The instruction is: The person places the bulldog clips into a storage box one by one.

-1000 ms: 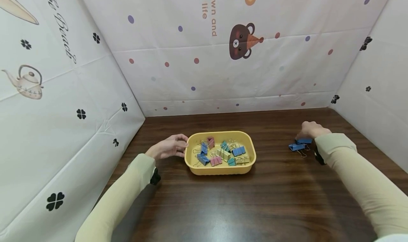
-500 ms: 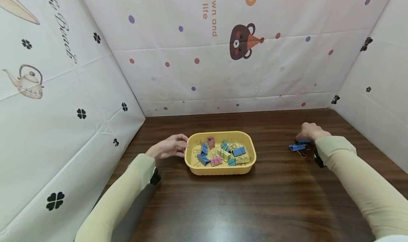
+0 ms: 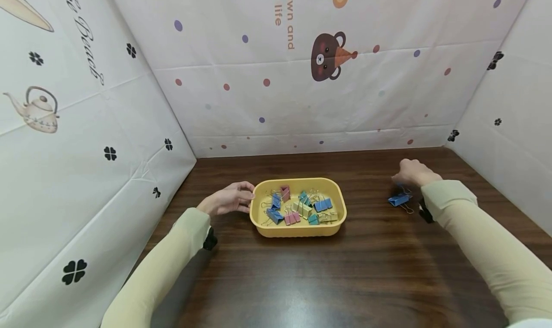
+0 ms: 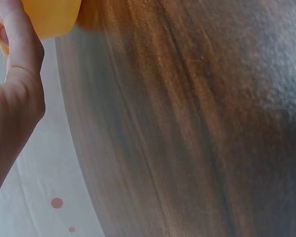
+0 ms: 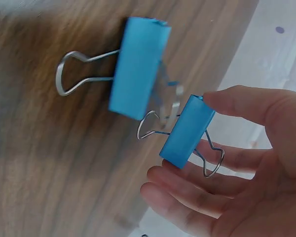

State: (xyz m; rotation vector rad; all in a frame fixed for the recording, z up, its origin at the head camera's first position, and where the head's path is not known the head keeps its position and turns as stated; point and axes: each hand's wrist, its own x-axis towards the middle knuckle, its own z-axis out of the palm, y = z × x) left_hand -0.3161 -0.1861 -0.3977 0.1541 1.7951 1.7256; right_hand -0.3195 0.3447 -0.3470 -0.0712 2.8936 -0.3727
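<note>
My right hand pinches a blue binder clip between thumb and fingertips, as the right wrist view shows. Beside it a second blue binder clip lies on the table, its wire handles spread; the head view has this clip just below the hand. At the left end of a yellow plastic basket, my left hand holds the rim with curled fingers. The left wrist view catches part of that hand against the basket wall. Several blue, pink, yellow and teal binder clips lie inside the basket.
The dark wooden table meets a white patterned cloth wall at the back. More cloth hangs along the left side and the right side.
My right hand has shifted a little left and up with one blue binder clip in its fingers. The clip left on the table has slid slightly left. My left hand and the basket stay put.
</note>
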